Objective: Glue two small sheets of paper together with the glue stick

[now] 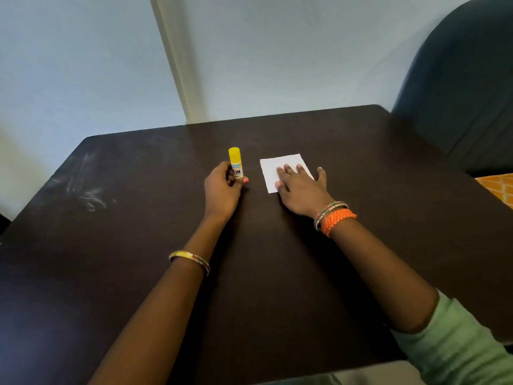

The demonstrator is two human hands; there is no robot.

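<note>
Paper (283, 169), white and small, lies flat near the middle of the dark desk (138, 259) as I watch through the head camera; I cannot tell whether it is one sheet or two stacked. My right hand (301, 188) rests on top of it, palm down, fingers straight and spread across its nearer right part, the thumb out to the side on the bare desk; it grips nothing. Just to the left of the paper and apart from it, the glue stick (236, 163) stands upright on the desk, its yellow cap on top and a white label with dark letters below. My left hand (223, 187) curls round the lower part of the glue stick, thumb and fingers pinching it near its base. A thin gold bangle (190, 259) sits on the left forearm; orange cord and a beaded bangle (334, 216) circle the right wrist, and a pale green sleeve (455, 340) covers the right upper arm. Pale scuff marks (88, 190) streak the desk's left side. Behind the desk a light wall (83, 65) rises with a cream corner strip (175, 59), and a dark blue chair (466, 93) stands at the far right.
</note>
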